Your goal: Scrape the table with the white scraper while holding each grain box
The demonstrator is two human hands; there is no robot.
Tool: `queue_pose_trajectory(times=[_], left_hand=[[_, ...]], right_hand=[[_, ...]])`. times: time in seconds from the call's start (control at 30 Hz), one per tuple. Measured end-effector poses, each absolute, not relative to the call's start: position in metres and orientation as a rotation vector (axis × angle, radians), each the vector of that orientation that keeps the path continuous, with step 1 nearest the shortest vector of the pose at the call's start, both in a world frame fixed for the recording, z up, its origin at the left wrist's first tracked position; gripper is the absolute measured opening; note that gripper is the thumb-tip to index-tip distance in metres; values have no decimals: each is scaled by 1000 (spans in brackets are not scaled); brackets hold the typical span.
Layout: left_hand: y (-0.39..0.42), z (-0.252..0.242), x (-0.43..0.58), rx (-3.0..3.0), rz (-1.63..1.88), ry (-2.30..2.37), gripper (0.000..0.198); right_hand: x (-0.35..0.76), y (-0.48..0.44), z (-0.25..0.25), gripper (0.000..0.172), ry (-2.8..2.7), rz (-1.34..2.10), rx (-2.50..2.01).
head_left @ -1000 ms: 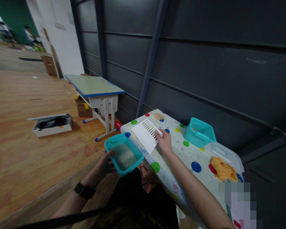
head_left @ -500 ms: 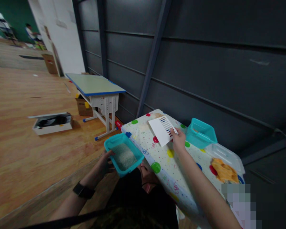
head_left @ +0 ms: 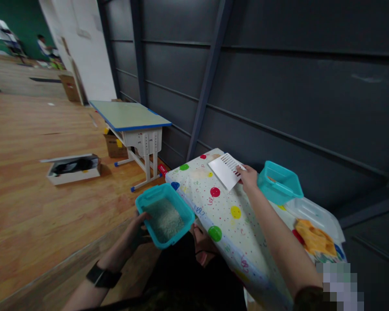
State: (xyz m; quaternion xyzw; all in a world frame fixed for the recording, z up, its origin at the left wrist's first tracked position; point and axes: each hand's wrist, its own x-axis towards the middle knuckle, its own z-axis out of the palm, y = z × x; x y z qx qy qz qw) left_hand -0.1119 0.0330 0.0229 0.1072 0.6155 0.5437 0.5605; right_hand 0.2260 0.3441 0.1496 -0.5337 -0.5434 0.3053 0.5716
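Teal tub [head_left: 164, 216] past table [head_left: 225, 218] edge (floor [head_left: 52, 203] below)

Dim indoor light, soft shadows, wide-angle bending at edges, slight blur

- Teal rectangular plastic tub [head_left: 164, 215]: open, part-filled with white grains, tilted, in the air beside the spotted tablecloth [head_left: 225, 226].
- White flat plastic card [head_left: 226, 170]: slotted at one end, tilted above the cloth.

A blue-edged desk [head_left: 129, 115] stands beyond an open white box [head_left: 73, 168].
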Motion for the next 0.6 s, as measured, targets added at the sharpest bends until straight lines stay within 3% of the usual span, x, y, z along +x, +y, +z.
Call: queue_pose_trajectory(times=[0.13, 0.33, 0.6], left_hand=[[26, 29, -107, 294, 1314, 1435, 69], [21, 28, -102, 215, 1279, 1456, 84], [20, 23, -98, 137, 1299, 1437, 77]], right_hand=[[215, 328, 168, 36, -1275, 974, -1349], [194, 278, 167, 56, -1544, 1243, -1177], [186, 271, 161, 58, -1676, 1320, -1224]])
